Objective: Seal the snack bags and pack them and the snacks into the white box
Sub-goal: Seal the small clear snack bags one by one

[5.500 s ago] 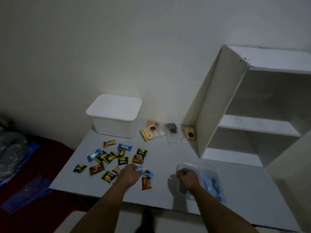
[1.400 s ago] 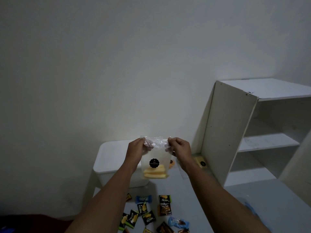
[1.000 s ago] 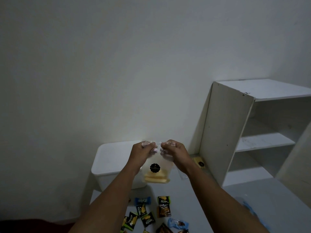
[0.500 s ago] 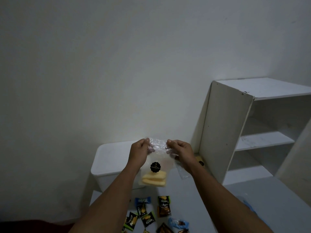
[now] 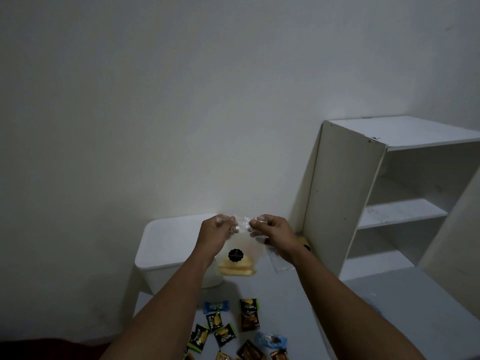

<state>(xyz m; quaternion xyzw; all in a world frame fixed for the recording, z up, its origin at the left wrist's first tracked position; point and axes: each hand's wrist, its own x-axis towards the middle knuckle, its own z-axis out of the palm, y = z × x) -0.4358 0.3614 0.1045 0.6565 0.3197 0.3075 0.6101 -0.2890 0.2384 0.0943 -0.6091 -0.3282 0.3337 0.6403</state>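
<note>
I hold a clear snack bag [image 5: 237, 258] up in front of me, with a black round sticker on it and yellow pieces at its bottom. My left hand [image 5: 217, 233] pinches the bag's top edge at the left and my right hand [image 5: 270, 231] pinches it at the right, the fingers close together. Behind the bag stands the white box [image 5: 166, 245] with its lid on. Several small wrapped snacks [image 5: 228, 331] lie on the white table [image 5: 285, 307] below my arms.
A white shelf unit [image 5: 363, 198] stands on the table at the right, against the wall. Another clear bag [image 5: 279, 262] and a yellow snack bag [image 5: 304, 241] lie near its foot. A dark red surface [image 5: 39, 349] shows at the lower left.
Since 5.5 s ago I have lifted the snack bag off the table with both hands. In the last half second my fingers have come closer together along its top edge.
</note>
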